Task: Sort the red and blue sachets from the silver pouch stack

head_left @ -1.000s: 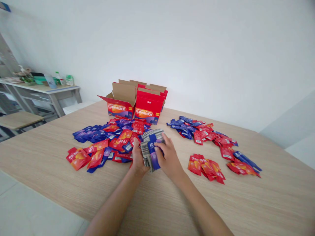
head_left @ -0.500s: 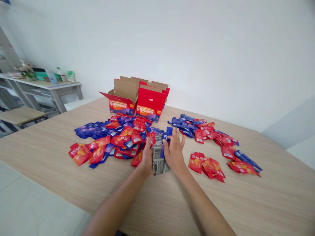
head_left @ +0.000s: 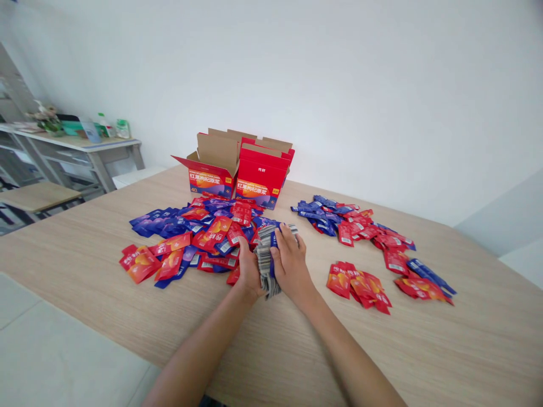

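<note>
Between my two hands is a thick stack of sachets (head_left: 265, 257), seen edge-on as grey layers with a blue sachet on its right face. My left hand (head_left: 249, 265) grips the stack from the left, its thumb up along the near side. Laid against the right face, my right hand (head_left: 291, 260) presses with its fingers over the top. A large mixed heap of red and blue sachets (head_left: 214, 234) lies just left of and behind the stack. To the right rests a small group of red sachets (head_left: 358, 285).
Two red cartons stand at the back, a left carton (head_left: 211, 180) with flaps spread and a right carton (head_left: 261, 178). More blue sachets (head_left: 318, 213) and red sachets (head_left: 394, 260) trail across the right side of the wooden table (head_left: 424, 350). A desk (head_left: 85, 144) and stool (head_left: 40, 196) stand left.
My right hand has closed in over the blue sachet on the stack's right face, covering more of it. Both hands and the stack have shifted slightly left.
</note>
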### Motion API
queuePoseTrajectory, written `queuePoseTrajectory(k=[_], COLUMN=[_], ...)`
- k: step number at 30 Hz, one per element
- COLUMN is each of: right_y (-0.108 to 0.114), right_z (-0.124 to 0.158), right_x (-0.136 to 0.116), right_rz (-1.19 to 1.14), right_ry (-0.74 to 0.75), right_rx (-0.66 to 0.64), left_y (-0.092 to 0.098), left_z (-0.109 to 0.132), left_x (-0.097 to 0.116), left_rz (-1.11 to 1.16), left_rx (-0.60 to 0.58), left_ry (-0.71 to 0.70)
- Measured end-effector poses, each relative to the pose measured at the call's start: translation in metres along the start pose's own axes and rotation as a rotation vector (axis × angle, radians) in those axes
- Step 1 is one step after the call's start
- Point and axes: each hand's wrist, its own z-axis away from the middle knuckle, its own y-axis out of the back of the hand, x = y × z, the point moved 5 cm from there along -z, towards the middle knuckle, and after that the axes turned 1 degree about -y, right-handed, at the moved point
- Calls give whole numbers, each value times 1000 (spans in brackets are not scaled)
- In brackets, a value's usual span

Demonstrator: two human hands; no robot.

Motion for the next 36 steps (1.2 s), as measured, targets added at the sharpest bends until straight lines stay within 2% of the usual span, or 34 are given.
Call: queuePoseTrajectory(k=[4, 11, 14, 19, 22, 25, 31, 36], right_y=[-2, 8, 9, 12, 12, 13, 19, 14], right_z=[4, 7, 3, -8, -10, -8, 0, 0], right_x=[-16, -45, -36, 1, 16, 12, -24, -25], right_rz=[-48, -32, 18, 119, 130, 73, 21, 45], right_ry=[48, 239, 221, 101, 33, 46, 205, 202], right_rx=[-100, -297, -269, -190, -210, -242, -334, -318], left_y=[2, 0, -3, -5, -5, -5, 0, 0], left_z=[-1, 0, 0, -1, -1, -1, -1, -2], left_x=[19, 39, 34, 4, -6, 1, 31, 31], left_rz=[-49, -65, -76, -30, 2, -7, -64, -74], left_rx=[45, 106, 59, -90, -110, -88, 6, 33], left_ry=[-152, -348, -295, 0, 69, 36, -152, -154])
